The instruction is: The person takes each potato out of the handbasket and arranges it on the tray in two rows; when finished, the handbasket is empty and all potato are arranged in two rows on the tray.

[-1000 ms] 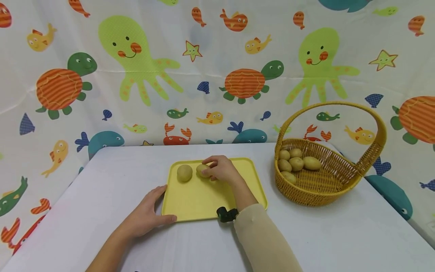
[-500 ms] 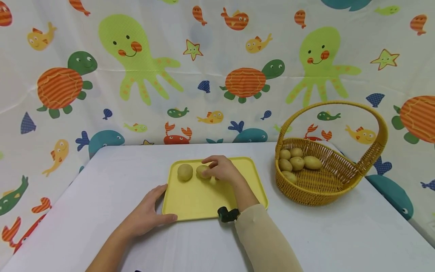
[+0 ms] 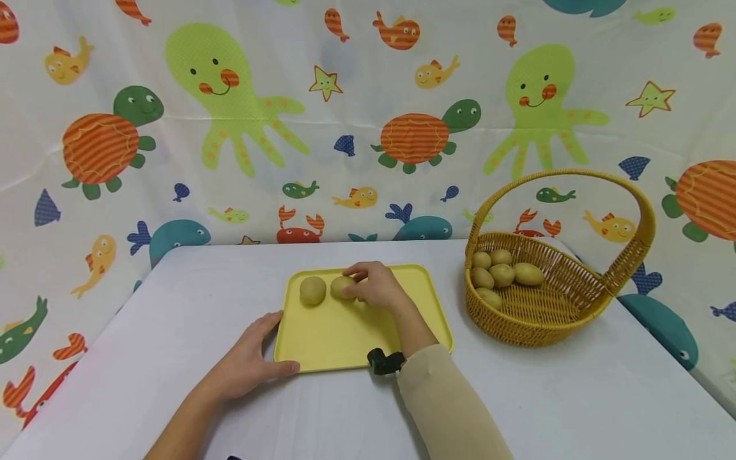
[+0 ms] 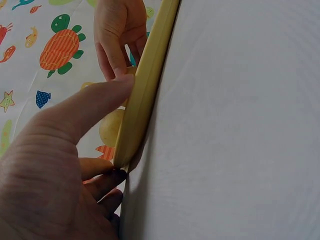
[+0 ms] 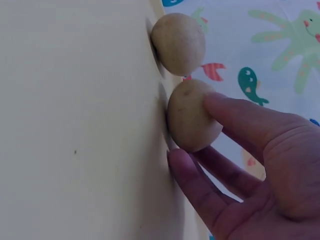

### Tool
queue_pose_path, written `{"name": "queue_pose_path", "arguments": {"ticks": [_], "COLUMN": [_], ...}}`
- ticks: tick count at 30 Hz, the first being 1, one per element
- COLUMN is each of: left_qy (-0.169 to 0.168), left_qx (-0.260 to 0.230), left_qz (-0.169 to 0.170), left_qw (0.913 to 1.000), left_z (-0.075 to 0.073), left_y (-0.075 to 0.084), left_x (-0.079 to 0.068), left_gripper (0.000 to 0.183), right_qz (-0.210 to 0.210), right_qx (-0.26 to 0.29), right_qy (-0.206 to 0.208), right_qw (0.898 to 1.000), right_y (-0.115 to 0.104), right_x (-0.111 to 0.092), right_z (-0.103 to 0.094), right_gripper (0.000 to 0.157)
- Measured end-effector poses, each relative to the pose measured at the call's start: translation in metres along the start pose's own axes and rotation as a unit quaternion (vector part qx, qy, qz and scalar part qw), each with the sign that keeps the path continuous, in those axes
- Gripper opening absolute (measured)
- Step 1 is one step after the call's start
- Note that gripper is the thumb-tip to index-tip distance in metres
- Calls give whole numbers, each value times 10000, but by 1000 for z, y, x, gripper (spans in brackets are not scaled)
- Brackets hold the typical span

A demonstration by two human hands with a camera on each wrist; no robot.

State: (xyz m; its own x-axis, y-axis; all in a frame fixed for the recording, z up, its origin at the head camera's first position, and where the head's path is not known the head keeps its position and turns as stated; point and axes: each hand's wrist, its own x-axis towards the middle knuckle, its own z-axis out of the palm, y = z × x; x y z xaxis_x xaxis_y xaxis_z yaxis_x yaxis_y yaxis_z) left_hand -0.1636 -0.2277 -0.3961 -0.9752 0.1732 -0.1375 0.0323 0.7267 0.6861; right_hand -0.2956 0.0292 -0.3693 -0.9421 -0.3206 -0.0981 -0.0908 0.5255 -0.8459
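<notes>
On a yellow tray [image 3: 328, 345] lie two potatoes near its back edge. My right hand [image 3: 375, 284] holds the right-hand potato [image 3: 339, 287]; the other potato [image 3: 313, 291] sits just left of it. In the right wrist view, the thumb presses the upper side of the held potato [image 5: 187, 120], with fingertips low beside it close to the tray. My left hand [image 3: 248, 363] rests at the tray's front left corner, its thumb along the front rim and its fingers on the left side, spread around the corner [image 4: 132, 142].
A wicker basket [image 3: 535, 335] with a tall handle stands to the right of the tray. Several potatoes [image 3: 502, 276] lie at its left side. A white cloth covers the table [image 3: 190, 294], and a sea-animal printed curtain [image 3: 356, 57] hangs behind.
The right hand has shifted the held potato very slightly left, closer to the other one. My left hand stays at the tray's corner.
</notes>
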Motion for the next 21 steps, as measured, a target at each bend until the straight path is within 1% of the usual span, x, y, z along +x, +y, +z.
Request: {"name": "queue_pose_path", "arguments": {"ticks": [4, 8, 11, 18, 21], "left_qy": [15, 53, 73, 63, 94], "left_qx": [-71, -83, -44, -50, -24], "left_qz": [-31, 44, 87, -21, 64], "left_qw": [10000, 9999, 9999, 10000, 9999], "left_z": [0, 0, 1, 0, 1], "left_y": [0, -1, -1, -1, -2], "left_x": [0, 0, 0, 1, 0], "left_gripper": [110, 110, 110, 111, 111], "right_qz": [-28, -37, -39, 72, 90], "right_qx": [39, -27, -130, -301, -326], "right_qy": [206, 269, 250, 145, 115], "right_qw": [9998, 9996, 9996, 9994, 9994], "right_y": [1, 1, 0, -1, -1], "right_x": [3, 5, 5, 5, 4], "right_z": [3, 5, 4, 4, 3], "right_gripper": [35, 34, 35, 39, 42]}}
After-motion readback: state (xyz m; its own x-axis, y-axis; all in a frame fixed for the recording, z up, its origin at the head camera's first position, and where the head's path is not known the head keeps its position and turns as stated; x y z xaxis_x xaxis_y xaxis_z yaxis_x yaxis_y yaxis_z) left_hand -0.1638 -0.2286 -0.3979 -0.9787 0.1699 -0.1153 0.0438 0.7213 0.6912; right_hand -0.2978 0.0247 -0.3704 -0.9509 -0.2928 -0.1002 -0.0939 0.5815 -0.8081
